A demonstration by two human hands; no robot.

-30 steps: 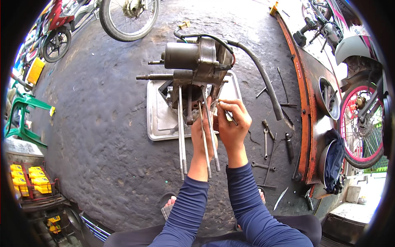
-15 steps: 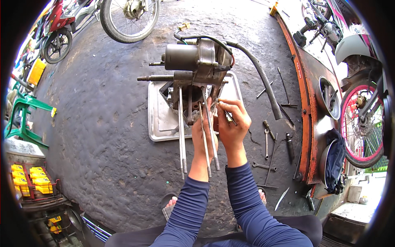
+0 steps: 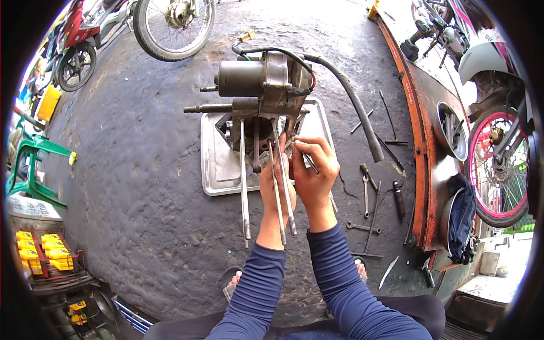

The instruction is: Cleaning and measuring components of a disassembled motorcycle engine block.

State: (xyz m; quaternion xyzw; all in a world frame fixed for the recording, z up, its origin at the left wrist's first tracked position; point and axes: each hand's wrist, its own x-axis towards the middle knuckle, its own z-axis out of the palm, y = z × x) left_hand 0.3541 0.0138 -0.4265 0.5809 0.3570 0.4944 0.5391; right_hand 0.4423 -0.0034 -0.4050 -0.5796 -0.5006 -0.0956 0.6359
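Grey metal rod pinched between thumb and fingers of the right hand, close to the near right side of the engine. On the engine's near side, left hand partly behind long studs, one finger stretched toward it, grip impossible to tell. Under the engine, a silver tray. Right of the engine, a curving black hose, a wrench and an orange metal frame. Beyond the engine, a spoked wheel; well left of it, a green chair.
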